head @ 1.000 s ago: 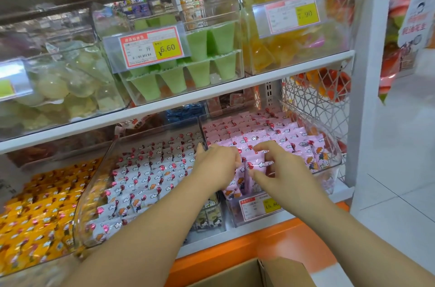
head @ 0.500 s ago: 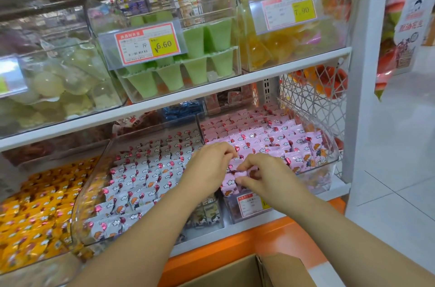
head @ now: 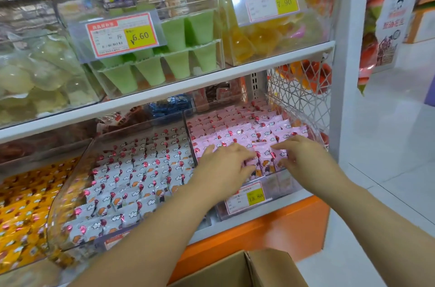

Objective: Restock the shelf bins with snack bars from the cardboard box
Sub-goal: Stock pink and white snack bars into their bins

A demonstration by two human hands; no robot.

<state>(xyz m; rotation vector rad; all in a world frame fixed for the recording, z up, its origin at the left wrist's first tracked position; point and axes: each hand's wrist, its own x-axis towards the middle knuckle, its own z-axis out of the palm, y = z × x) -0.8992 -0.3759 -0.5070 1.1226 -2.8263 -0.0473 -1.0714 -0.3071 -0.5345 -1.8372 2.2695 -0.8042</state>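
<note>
Pink snack bars (head: 247,133) fill the clear bin (head: 277,192) right of frame centre, both hands spread flat on its front row: left hand (head: 226,166) fingers splayed, right hand (head: 303,157) likewise, neither gripping anything. Pressing lightly and evenly should level the wrappers without crushing them; the cardboard box (head: 249,270) waits at the bottom edge.

Pink snack bars (head: 244,132) rowed in clear bin (head: 277,189)

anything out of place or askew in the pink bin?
Nothing stands out. The pink bars sit in tidy rows in the right bin; left hand and right hand rest on the front row. No spills or damage visible.
</note>
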